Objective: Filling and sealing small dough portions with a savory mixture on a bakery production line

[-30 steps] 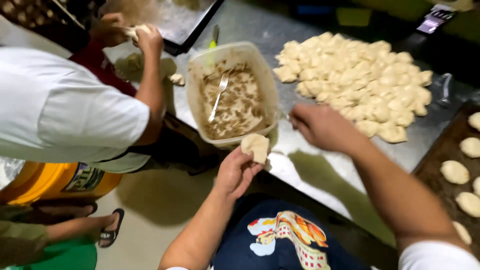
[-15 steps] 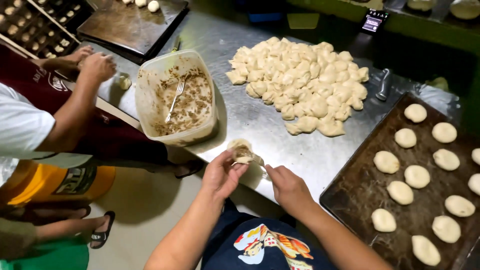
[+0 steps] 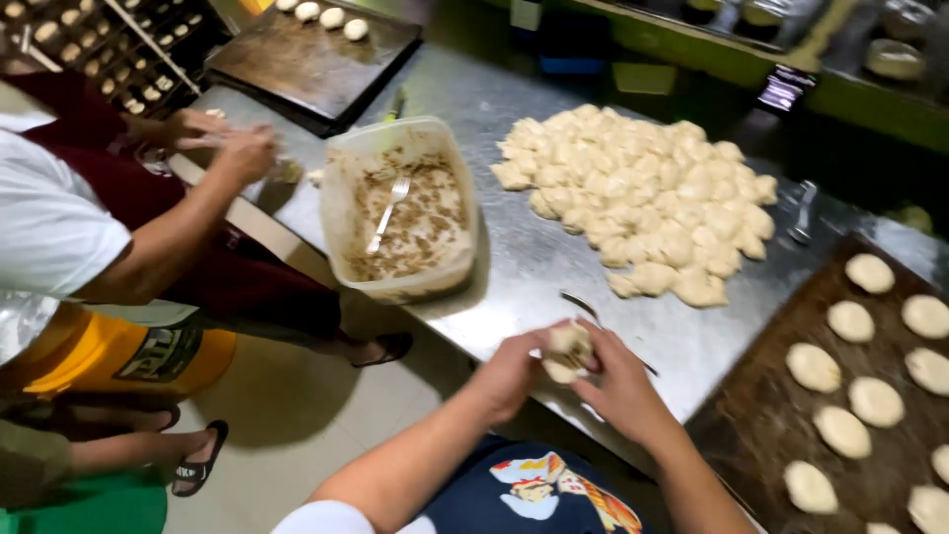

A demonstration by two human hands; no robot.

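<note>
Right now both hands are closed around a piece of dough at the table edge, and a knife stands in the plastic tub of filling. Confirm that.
One detail is wrong. The head view shows a fork, not a knife, standing in the plastic tub of filling. The rest holds: the left hand and the right hand are closed around the piece of dough at the table edge.

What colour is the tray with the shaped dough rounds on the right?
Dark brown tray, pale cream rounds; head view.
</note>
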